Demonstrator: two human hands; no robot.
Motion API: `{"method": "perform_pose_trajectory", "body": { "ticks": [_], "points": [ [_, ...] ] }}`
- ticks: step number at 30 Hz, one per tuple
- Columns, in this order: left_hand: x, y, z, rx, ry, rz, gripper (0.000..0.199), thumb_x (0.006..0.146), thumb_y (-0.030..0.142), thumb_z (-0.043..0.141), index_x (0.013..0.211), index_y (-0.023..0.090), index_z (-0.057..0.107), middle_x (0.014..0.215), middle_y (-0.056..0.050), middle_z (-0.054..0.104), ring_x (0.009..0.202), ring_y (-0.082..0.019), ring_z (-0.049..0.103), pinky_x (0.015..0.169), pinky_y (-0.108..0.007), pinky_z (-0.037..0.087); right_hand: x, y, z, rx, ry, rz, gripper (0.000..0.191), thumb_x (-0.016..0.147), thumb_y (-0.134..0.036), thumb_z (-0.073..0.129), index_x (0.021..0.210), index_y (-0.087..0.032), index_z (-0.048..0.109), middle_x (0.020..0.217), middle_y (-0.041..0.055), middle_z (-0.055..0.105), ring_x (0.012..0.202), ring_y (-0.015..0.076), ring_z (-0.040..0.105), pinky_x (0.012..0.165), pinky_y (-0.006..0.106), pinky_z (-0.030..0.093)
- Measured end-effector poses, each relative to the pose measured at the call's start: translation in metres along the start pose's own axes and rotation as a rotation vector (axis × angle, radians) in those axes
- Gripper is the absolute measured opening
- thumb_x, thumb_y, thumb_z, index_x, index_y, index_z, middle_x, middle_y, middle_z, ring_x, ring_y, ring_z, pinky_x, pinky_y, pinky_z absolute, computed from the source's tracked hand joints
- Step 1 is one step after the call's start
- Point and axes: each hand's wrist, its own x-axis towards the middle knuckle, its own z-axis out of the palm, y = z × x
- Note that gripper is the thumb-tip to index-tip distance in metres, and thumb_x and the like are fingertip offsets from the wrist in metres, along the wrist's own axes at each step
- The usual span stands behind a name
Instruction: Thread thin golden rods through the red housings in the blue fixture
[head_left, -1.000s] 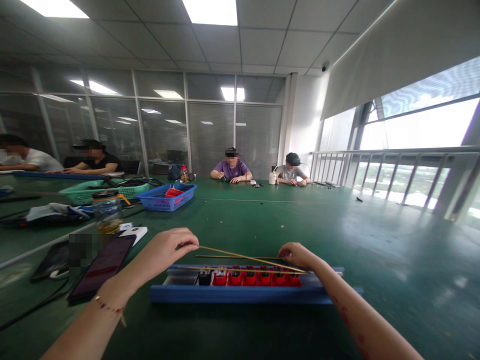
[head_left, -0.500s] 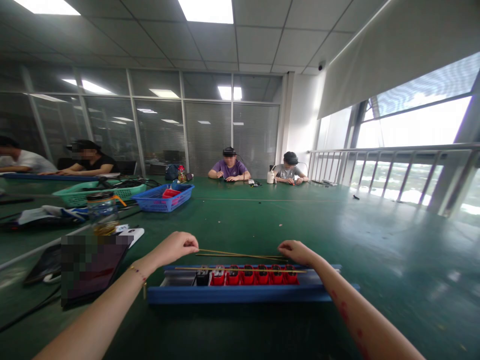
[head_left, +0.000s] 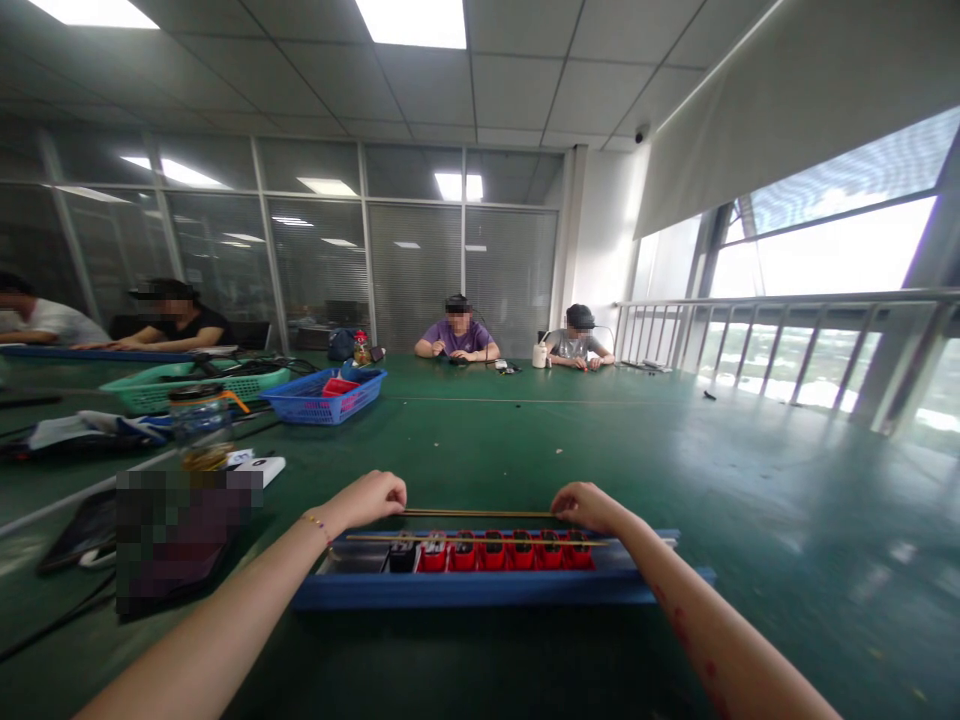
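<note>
Thin rods (head_left: 480, 514): your left hand (head_left: 377, 497) has its grip pinched at one end; right hand (head_left: 589, 505) hides the other, can't tell if that grip's closed.

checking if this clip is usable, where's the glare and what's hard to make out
Head view, right: windows blown out by daylight, pale glare on the green table; head view, left: a pixel mosaic hides things in front of the jar; head view, middle: the thin sticks between the left hand and right hand are traceable but almost merge.
</note>
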Motion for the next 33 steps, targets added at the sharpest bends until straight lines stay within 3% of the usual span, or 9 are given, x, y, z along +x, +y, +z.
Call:
{"method": "perform_pose_trajectory", "body": {
  "ticks": [4, 8, 13, 17, 22, 30, 33],
  "points": [
    [-0.020, 0.021, -0.025, -0.043, 0.018, 0.013, 0.033, 0.076, 0.046, 0.042, 0.080, 0.020, 0.063, 0.078, -0.001, 0.067, 0.071, -0.016, 0.059, 0.061, -0.021, 0.038, 0.000, 0.000, 0.000, -0.004, -0.002, -0.002, 0.022, 0.068, -0.018, 0.054, 0.083, -0.021, 0.069, 0.077, 0.0015, 0.069, 0.071, 0.0151, 0.061, 0.065, 0.021, 0.045],
    [-0.052, 0.047, -0.052, -0.104, -0.126, 0.037, 0.036, 0.072, 0.052, 0.047, 0.079, 0.022, 0.065, 0.073, 0.001, 0.066, 0.066, -0.015, 0.056, 0.056, -0.021, 0.035, 0.000, -0.001, -0.001, -0.010, -0.010, -0.008, 0.022, 0.068, -0.019, 0.054, 0.083, -0.021, 0.070, 0.077, 0.0020, 0.069, 0.072, 0.0160, 0.060, 0.066, 0.022, 0.045],
    [-0.075, 0.062, -0.054, -0.065, -0.129, -0.001, 0.027, 0.070, 0.046, 0.051, 0.079, 0.025, 0.066, 0.070, 0.002, 0.064, 0.062, -0.014, 0.055, 0.053, -0.020, 0.034, 0.000, -0.002, -0.002, -0.016, -0.017, -0.013, 0.022, 0.068, -0.019, 0.054, 0.083, -0.020, 0.070, 0.078, 0.0026, 0.069, 0.071, 0.0161, 0.061, 0.065, 0.022, 0.045],
    [-0.074, 0.061, -0.046, 0.009, -0.060, 0.025, 0.022, 0.070, 0.042, 0.053, 0.078, 0.026, 0.065, 0.076, 0.002, 0.063, 0.069, -0.015, 0.055, 0.057, -0.020, 0.035, -0.001, -0.002, -0.001, -0.016, -0.013, -0.012, 0.022, 0.068, -0.019, 0.053, 0.083, -0.021, 0.069, 0.079, 0.0024, 0.069, 0.072, 0.0155, 0.061, 0.066, 0.022, 0.045],
    [-0.070, 0.061, -0.044, -0.037, -0.105, 0.011, 0.022, 0.071, 0.040, 0.051, 0.072, 0.023, 0.064, 0.065, 0.001, 0.062, 0.060, -0.014, 0.054, 0.052, -0.020, 0.034, 0.000, -0.002, 0.000, -0.018, -0.006, -0.004, 0.023, 0.068, -0.018, 0.053, 0.083, -0.020, 0.069, 0.078, 0.0024, 0.069, 0.073, 0.0157, 0.061, 0.065, 0.022, 0.045],
    [-0.068, 0.040, -0.090, 0.107, 0.129, 0.009, 0.023, 0.071, 0.040, 0.050, 0.074, 0.022, 0.065, 0.070, 0.000, 0.064, 0.065, -0.016, 0.054, 0.059, -0.023, 0.034, 0.000, -0.002, 0.000, -0.006, -0.018, -0.003, 0.022, 0.068, -0.018, 0.053, 0.083, -0.020, 0.069, 0.078, 0.0015, 0.069, 0.070, 0.0147, 0.060, 0.062, 0.020, 0.045],
    [-0.060, 0.024, -0.089, 0.127, 0.129, 0.011, 0.024, 0.071, 0.040, 0.050, 0.073, 0.022, 0.065, 0.072, -0.001, 0.063, 0.066, -0.017, 0.055, 0.059, -0.023, 0.035, -0.001, -0.003, -0.001, -0.001, -0.014, -0.009, 0.022, 0.068, -0.019, 0.053, 0.084, -0.019, 0.069, 0.079, 0.0022, 0.069, 0.072, 0.0152, 0.061, 0.063, 0.020, 0.045]
  ]
}}
